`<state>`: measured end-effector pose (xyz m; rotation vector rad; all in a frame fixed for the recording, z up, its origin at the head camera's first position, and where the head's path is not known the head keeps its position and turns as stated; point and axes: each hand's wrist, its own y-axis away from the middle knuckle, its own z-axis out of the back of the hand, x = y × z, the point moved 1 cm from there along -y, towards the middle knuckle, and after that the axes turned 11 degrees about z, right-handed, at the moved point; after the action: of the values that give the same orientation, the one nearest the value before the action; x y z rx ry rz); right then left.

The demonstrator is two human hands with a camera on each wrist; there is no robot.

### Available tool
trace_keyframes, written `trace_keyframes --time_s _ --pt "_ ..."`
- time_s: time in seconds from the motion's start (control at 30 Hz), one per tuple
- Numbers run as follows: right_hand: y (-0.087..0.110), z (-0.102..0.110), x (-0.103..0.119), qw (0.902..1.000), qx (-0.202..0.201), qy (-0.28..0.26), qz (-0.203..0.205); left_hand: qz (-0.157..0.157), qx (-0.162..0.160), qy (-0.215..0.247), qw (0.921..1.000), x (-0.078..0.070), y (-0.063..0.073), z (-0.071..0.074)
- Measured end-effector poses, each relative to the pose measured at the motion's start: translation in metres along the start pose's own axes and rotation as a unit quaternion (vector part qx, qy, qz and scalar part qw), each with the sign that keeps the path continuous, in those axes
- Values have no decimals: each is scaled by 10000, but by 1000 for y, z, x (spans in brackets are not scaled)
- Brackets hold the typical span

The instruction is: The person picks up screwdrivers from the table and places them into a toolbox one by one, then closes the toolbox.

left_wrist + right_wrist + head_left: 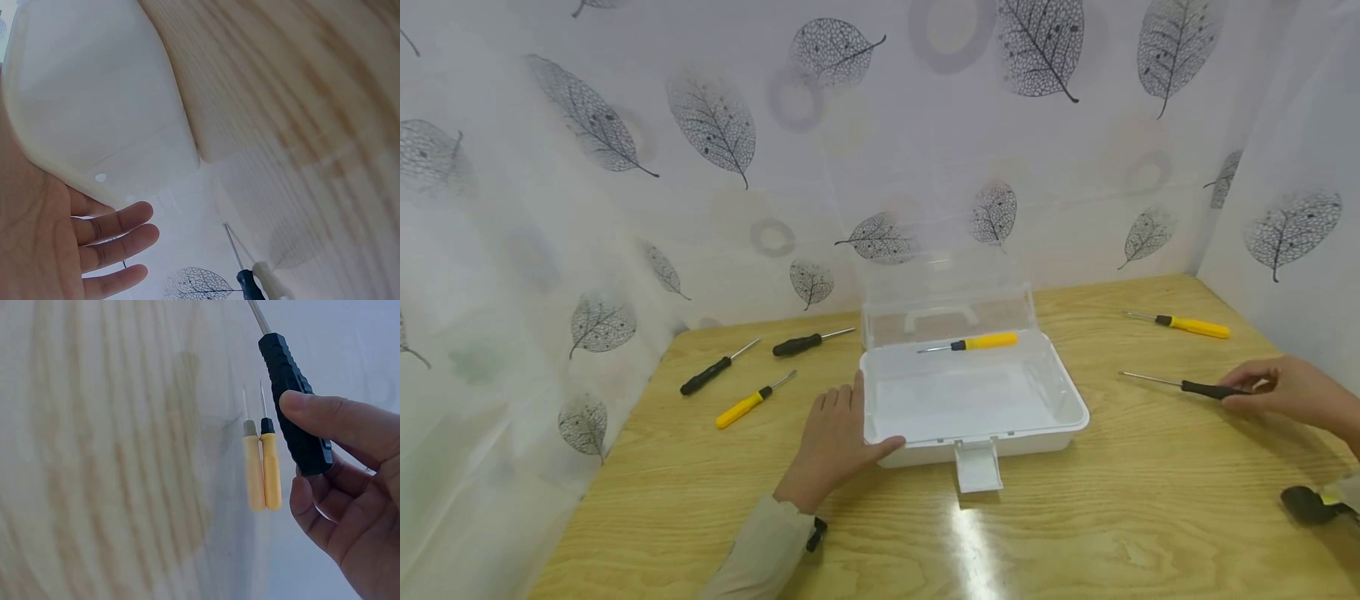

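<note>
My right hand [1277,392] pinches the handle of a black-handled screwdriver [294,394] between thumb and fingers, its shaft pointing left in the head view. At the left end of a white plastic toolbox [1078,423], my left hand [831,442] rests against the wall, fingers extended along the side and thumb at the front rim. The box's clear lid [951,292] stands raised at the back. Inside lies a yellow-handled screwdriver [988,342], close to the rear edge.
Two black screwdrivers [707,377] [797,345] and a yellow one [741,412] lie left of the box. Another yellow screwdriver [1198,327] lies at the back right. The front latch [978,467] hangs down. Leaf-patterned sheeting [715,125] surrounds the wooden table [1112,533].
</note>
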<state>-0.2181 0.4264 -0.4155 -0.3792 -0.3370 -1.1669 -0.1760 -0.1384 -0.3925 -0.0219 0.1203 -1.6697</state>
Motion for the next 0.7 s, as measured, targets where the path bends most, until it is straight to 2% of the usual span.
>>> trace_keyframes --time_s 0.27,0.7 --pt "-2 1 4 9998 -176 -40 62 0 -2 -14 10000 0 0 0" --pt "-9 11 10 9999 -86 139 -29 10 7 -39 10000 1 -1 -1"
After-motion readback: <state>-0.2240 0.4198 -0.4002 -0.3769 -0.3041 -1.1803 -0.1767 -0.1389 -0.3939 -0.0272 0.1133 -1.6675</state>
